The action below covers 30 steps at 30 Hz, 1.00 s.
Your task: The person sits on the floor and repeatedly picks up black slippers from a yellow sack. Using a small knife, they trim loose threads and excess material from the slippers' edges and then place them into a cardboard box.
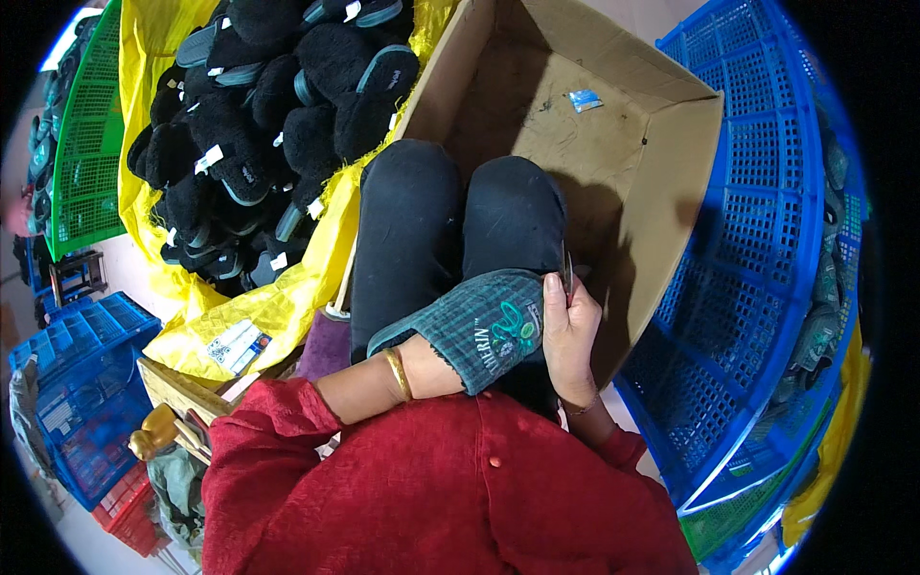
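Note:
A dark green plaid fabric piece [455,313] with embroidery, shaped like a slipper upper, lies across my lap. My left hand [427,368] reaches inside it; only the wrist with a gold bangle shows, so its fingers are hidden. At the embroidered end, my right hand [573,326] is closed, its fingers against the fabric's edge. Between thumb and fingers it grips a thin pointed metal tool [568,271], perhaps snips, with the tip upward; the rest of it is covered by the hand.
Beyond my knees stands an open cardboard box [661,163] with a small blue-white packet [584,100] inside. A yellow sack [321,278] of black fluffy slippers [311,134] is on the left. Blue plastic crates [757,182] rise on the right; a wooden stool edge [177,388] is at left.

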Each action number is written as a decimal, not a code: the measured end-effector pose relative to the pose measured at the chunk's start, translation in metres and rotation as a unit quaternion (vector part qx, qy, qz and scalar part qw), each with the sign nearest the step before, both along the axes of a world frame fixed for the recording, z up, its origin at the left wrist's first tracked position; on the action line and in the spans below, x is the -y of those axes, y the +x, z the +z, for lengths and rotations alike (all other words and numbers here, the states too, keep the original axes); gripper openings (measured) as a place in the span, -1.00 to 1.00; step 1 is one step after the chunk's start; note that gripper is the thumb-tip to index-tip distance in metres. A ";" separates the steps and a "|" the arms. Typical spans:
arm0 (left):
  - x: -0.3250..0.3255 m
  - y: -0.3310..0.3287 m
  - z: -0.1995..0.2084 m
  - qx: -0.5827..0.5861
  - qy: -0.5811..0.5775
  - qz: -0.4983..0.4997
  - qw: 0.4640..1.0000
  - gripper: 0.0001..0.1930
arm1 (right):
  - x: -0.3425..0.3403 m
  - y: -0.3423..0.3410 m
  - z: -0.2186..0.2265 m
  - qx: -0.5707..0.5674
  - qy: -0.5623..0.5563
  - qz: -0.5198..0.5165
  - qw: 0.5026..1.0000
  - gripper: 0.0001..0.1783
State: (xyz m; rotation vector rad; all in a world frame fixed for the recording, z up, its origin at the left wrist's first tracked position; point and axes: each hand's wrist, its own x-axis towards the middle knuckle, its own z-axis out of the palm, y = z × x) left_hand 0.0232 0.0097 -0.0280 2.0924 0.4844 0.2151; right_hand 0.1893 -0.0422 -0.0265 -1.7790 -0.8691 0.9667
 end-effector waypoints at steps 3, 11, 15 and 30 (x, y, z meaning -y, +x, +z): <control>-0.003 -0.014 0.018 -0.006 0.010 -0.010 1.000 -0.53 | 0.001 0.001 -0.005 0.002 0.000 0.000 1.000 -0.67; -0.002 -0.006 0.027 -0.024 0.105 -0.009 0.994 -0.52 | -0.002 0.009 -0.004 0.080 0.000 0.034 0.996 -0.64; -0.006 0.003 0.027 -0.026 0.072 -0.007 0.997 -0.52 | -0.003 0.013 -0.009 0.085 0.023 0.041 0.995 -0.65; 0.001 0.007 0.014 0.010 0.051 -0.004 0.999 -0.52 | -0.001 0.009 -0.007 0.104 0.024 0.052 0.993 -0.64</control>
